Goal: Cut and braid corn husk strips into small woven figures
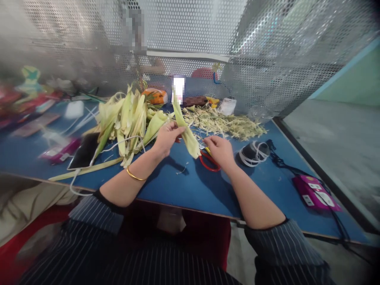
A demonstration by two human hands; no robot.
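Pinching a long, leafy husk [189,138] (pale green): left hand [166,138].

Dark pinstriped top [160,263] and sleeves [289,245], slim gold bangle [135,176]

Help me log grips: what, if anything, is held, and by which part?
The left hand pinches a husk by its edge, about midway along. Whether the right hand holds anything cannot be told.
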